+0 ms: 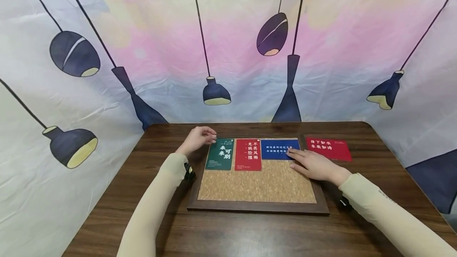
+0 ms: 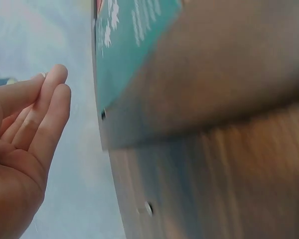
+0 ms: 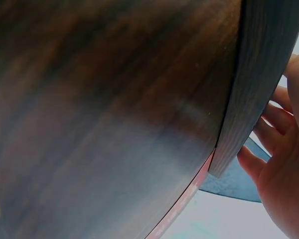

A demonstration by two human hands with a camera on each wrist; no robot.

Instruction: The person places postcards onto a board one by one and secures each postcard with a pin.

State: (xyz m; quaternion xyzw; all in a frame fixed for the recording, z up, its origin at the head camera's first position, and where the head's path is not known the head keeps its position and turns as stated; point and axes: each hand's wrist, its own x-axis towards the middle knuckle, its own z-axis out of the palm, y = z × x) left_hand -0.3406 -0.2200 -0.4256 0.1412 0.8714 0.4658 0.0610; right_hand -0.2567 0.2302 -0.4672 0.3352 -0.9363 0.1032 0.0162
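Note:
My left hand (image 1: 197,141) is at the corkboard's top left corner, beside a green card (image 1: 218,154) with white lettering. In the left wrist view its thumb and fingertips meet, with a tiny pale thing (image 2: 43,74) at the pinch; I cannot tell what it is. With fairly straight fingers, my right hand (image 1: 314,164) rests on the right end of a blue card (image 1: 276,149), laid sideways on the cork. Between the green and blue cards is a red card (image 1: 248,155), upright. The framed corkboard (image 1: 255,185) lies flat on the table.
Another red card (image 1: 330,149) lies right of the board, close to its frame. Small round pins show at the top right corners of the green and upright red cards. A thumbtack (image 2: 148,208) lies on the wooden table (image 1: 228,235). Behind hangs a lamp-patterned cloth (image 1: 242,66).

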